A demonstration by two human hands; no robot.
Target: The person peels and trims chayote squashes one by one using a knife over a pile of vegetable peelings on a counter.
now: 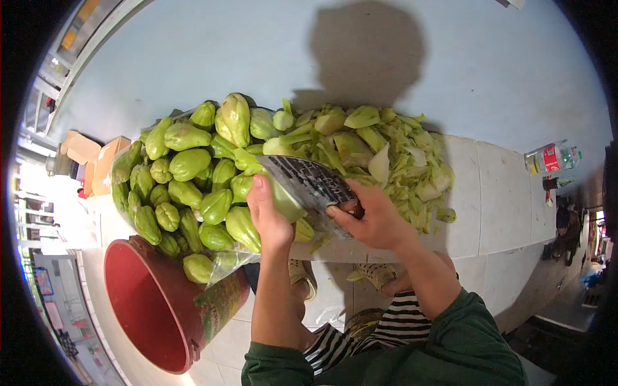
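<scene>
My left hand (271,217) is closed around a pale green, peeled-looking chayote (288,198), partly hidden behind the blade. In my right hand (370,215) is a broad cleaver (306,180), gripped by its brown handle. Its wide blade, dark with light lettering, lies over the chayote and points to the upper left. Whole green chayotes (190,164) are heaped on clear plastic to the left of my hands. Behind and to the right of the cleaver spreads a pile of cut peelings and pieces (412,167).
A large red bucket (187,297) lies tipped on its side at lower left, its mouth facing left. An open cardboard box (106,166) stands beyond the heap. A plastic bottle (552,158) lies at the right end of the tiled ledge (505,186). A wall rises behind.
</scene>
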